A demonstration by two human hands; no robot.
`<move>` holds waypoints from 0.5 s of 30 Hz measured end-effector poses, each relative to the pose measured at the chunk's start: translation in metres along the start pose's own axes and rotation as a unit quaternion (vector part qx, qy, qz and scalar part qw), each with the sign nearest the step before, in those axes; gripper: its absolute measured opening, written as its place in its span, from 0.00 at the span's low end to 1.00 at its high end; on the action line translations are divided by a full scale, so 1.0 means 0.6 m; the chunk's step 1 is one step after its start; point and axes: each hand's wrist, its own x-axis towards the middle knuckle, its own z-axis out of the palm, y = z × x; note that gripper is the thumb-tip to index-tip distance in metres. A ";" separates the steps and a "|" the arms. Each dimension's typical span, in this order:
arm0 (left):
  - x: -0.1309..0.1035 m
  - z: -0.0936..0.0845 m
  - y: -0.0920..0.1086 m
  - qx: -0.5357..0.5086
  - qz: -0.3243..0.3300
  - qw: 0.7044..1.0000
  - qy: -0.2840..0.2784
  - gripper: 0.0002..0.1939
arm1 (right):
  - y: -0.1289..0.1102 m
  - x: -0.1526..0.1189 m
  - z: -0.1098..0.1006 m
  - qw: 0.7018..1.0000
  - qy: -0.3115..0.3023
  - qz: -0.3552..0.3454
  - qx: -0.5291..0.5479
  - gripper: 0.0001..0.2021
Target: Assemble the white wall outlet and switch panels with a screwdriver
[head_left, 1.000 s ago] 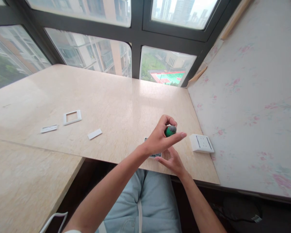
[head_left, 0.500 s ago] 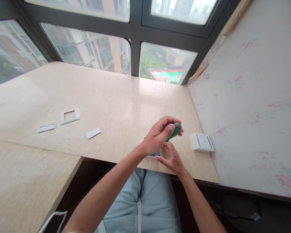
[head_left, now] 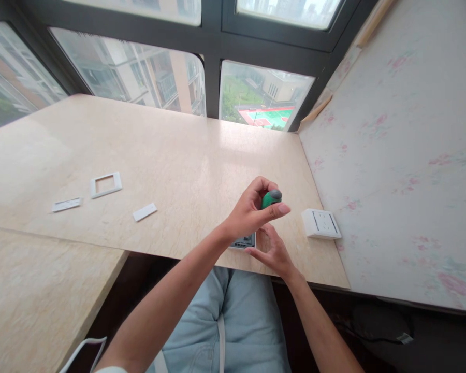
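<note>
My left hand (head_left: 252, 210) is curled round a screwdriver (head_left: 272, 198) with a green handle and dark grey end; its shaft and tip are hidden from me. Below it, close to the counter's front edge, lies a socket panel (head_left: 245, 242), grey on top with a white rim, mostly covered by my left hand. My right hand (head_left: 275, 254) grips the panel's right side with the thumb at its near corner and the fingers behind.
On the counter (head_left: 171, 150) to the left lie a white frame (head_left: 117, 185), a narrow white strip (head_left: 67, 204) and a white cover plate (head_left: 145, 212). A white socket box (head_left: 321, 224) stands at right against the flowered wall (head_left: 404, 155). Windows rise behind.
My left hand has turned about the screwdriver handle, its thumb now stretched along the near side and the handle more upright. The right hand keeps its hold. The view has shifted slightly.
</note>
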 end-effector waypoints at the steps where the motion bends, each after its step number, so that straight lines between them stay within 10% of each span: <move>1: 0.000 -0.003 0.003 0.007 0.000 1.000 -0.007 0.23 | 0.001 0.000 0.000 1.000 0.002 -0.001 -0.002 0.38; 15: -0.005 0.011 -0.006 -0.044 -0.015 0.999 0.012 0.26 | -0.001 -0.001 0.000 1.000 0.007 -0.005 -0.010 0.39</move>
